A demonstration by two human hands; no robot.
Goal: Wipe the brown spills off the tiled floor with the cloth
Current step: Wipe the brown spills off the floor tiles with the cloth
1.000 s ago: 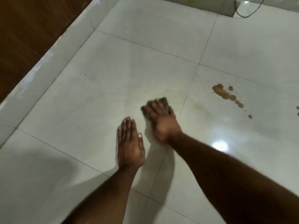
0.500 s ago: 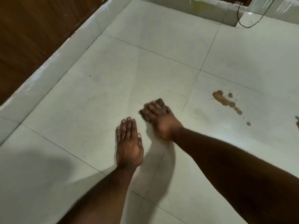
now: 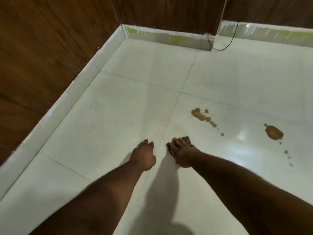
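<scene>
Brown liquid is seen in two patches on the tiled floor point(image 3: 128, 119): a trail of joined blots point(image 3: 202, 117) running obliquely from upper left to lower right, and a larger rounded puddle point(image 3: 273, 132) farther to the right, with a few small grey specks point(image 3: 288, 156) below it. The dark cloth point(image 3: 186, 139) is held against the tile under the right hand point(image 3: 182, 152), whose fingers are curled over it so that only a crumpled corner is left showing beyond the fingertips; how much cloth is bunched beneath the palm cannot be told. The left hand point(image 3: 144, 156) is set on the floor just across the grout line point(image 3: 163, 134), apparently as a prop, with its fingers loosely bent and nothing gripped in them, though motion blur leaves their exact lie uncertain.

The coming stroke is judged to turn on one relation: the trail lies ahead of and to the right of the cloth, on the same tile, near but not touching it, with a single detached drop point(image 3: 222, 134) between them. Its long axis slants toward the cloth, so a push up and to the right would be carried along the blots rather than across them. The right hand is plainly the nearer one; the puddle is well apart and would be reached afterwards. Both patches are judged as yet untouched.
</scene>
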